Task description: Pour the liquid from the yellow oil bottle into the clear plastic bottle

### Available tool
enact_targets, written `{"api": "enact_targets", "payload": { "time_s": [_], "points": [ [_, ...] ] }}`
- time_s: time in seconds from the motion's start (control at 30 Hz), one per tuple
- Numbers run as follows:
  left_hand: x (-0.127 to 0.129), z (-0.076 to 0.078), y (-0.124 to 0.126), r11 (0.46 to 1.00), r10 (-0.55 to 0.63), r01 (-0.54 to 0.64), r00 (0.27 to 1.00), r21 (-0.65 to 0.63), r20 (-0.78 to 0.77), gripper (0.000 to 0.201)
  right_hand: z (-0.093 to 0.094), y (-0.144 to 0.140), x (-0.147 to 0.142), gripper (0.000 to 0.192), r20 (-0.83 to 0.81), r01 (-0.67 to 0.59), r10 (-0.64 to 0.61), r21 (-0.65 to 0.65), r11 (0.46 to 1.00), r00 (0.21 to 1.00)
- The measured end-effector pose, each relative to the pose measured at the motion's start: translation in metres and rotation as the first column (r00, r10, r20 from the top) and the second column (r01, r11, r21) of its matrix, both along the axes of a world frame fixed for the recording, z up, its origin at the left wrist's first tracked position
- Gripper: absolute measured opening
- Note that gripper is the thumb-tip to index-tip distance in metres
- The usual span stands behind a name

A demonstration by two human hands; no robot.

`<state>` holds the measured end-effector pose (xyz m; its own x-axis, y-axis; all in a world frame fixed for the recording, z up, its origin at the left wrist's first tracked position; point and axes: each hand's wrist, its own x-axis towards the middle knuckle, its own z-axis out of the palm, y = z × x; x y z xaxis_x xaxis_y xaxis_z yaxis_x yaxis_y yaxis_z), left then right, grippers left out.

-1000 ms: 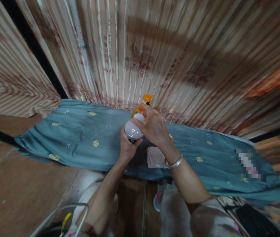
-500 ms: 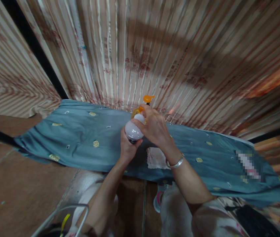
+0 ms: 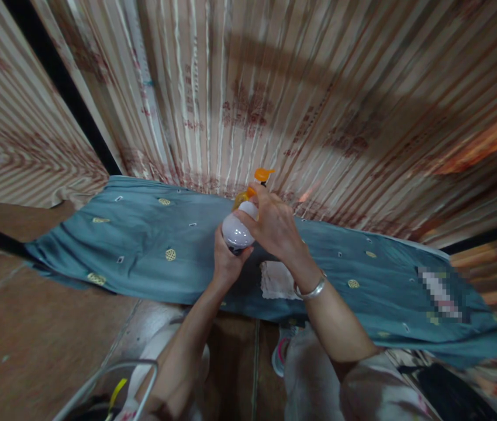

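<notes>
A glossy white rounded container (image 3: 236,232) with a smaller dome at its top is between my hands, over the middle of the cloth-covered bench. My left hand (image 3: 227,263) wraps round its lower part, where a dark base shows. My right hand (image 3: 278,227), with a silver bangle at the wrist, curls over the dome, thumb against the white surface. Right behind stands a yellow-amber bottle (image 3: 240,201) with an orange top (image 3: 251,192), partly covered by my right fingers. Farther back rises an orange pump head (image 3: 262,175) on a dark neck; its body is hidden.
A pale scallop-edged cloth (image 3: 277,282) lies on the teal patterned bench cover (image 3: 143,234). A blurred-out flat item (image 3: 441,293) rests at the right end. Striped curtain (image 3: 248,105) hangs behind, and a black pole (image 3: 62,88) slants at left. Tiled floor (image 3: 33,316) is below.
</notes>
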<state>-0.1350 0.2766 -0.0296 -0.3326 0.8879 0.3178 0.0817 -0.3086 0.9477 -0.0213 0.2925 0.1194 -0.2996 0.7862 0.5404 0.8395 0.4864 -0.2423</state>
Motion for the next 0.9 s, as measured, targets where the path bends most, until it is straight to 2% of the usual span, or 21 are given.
{"api": "enact_targets", "payload": {
  "time_s": [0.2, 0.37, 0.47, 0.7, 0.9],
  "points": [
    [-0.001, 0.002, 0.0, 1.0, -0.012, 0.012, 1.0, -0.019, 0.004, 0.089, 0.005, -0.005, 0.0, 0.059, -0.022, -0.094, 0.093, -0.069, 0.993, 0.995],
    [0.0, 0.003, -0.001, 0.999, -0.014, 0.014, 1.0, -0.028, 0.008, 0.087, 0.007, -0.004, -0.002, 0.071, 0.034, 0.005, -0.003, -0.05, 0.999, 0.999],
    [0.0, 0.003, -0.001, 0.999, -0.01, 0.01, 1.0, -0.031, 0.007, 0.089, 0.006, -0.002, -0.002, 0.072, 0.052, 0.038, -0.035, -0.05, 0.998, 0.998],
    [-0.001, 0.001, 0.0, 1.0, -0.005, 0.005, 1.0, -0.026, 0.003, 0.092, 0.005, -0.002, 0.002, 0.062, -0.01, -0.108, 0.107, -0.086, 0.99, 0.994],
    [-0.002, -0.002, 0.0, 1.0, 0.001, -0.001, 1.0, -0.031, 0.002, 0.094, 0.011, 0.003, 0.004, 0.059, -0.018, -0.152, 0.15, -0.116, 0.982, 0.988]
  ]
}}
